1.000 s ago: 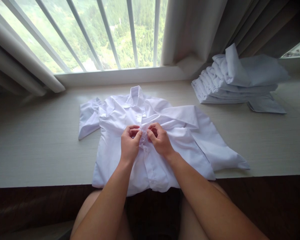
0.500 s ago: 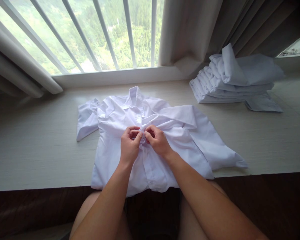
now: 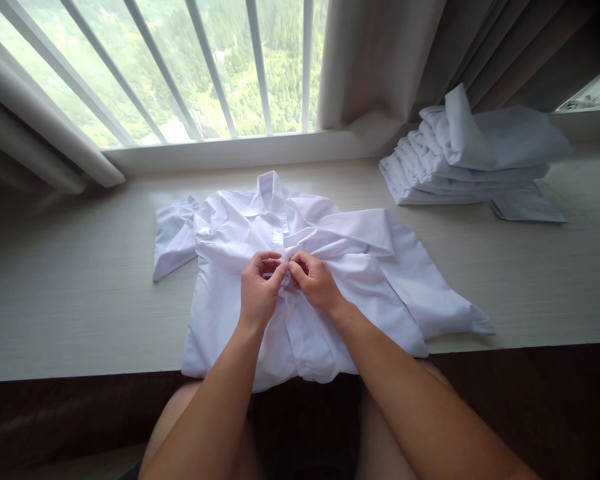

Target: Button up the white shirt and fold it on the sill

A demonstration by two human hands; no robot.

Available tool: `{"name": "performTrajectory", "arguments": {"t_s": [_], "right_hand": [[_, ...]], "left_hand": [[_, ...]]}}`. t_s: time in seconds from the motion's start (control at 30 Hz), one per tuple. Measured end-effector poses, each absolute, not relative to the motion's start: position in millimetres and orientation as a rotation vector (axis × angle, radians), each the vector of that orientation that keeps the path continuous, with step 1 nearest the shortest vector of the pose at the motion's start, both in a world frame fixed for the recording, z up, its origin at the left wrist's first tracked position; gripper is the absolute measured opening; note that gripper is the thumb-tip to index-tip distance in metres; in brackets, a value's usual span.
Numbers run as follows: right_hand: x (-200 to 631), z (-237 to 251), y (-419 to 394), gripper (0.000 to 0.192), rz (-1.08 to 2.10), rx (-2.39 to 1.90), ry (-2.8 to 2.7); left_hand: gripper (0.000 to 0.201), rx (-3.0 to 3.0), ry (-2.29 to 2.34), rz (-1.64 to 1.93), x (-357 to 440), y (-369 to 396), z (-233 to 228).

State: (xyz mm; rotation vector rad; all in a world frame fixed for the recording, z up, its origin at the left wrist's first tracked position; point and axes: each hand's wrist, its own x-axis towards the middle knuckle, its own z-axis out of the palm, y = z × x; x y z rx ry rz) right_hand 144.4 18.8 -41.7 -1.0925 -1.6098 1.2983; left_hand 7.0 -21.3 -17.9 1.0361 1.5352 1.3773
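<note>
A white long-sleeved shirt lies front up, its collar toward the window and its hem hanging over the near edge. My left hand pinches the front placket at mid-chest with thumb and fingers. Right beside it, my right hand is closed on the same strip of cloth, the fingertips of both hands almost touching. Whatever button sits between them is hidden by the fingers. One sleeve lies bent out at the left; the other spreads across the right side of the shirt.
The shirt rests on a pale wooden ledge. Several folded white garments are stacked at the back right. Behind are a barred window and grey curtains. My knees are below the ledge's front edge.
Almost nothing differs. Both hands keep their pinch on the placket, with only a tiny shift of the fingertips, and the shirt lies as before.
</note>
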Motion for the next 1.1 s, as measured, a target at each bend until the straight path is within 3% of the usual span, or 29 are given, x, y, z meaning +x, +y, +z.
{"name": "performTrajectory", "arguments": {"t_s": [0.33, 1.1], "right_hand": [[142.8, -39.5, 17.5, 0.028, 1.319, -1.076, -1.565], [141.5, -41.4, 17.1, 0.029, 1.440, -1.027, -1.476]], "left_hand": [[0.023, 1.050, 1.531, 1.390, 6.8, -20.9, -18.8], [0.029, 0.951, 1.521, 1.376, 4.0, -19.5, -19.4]]}}
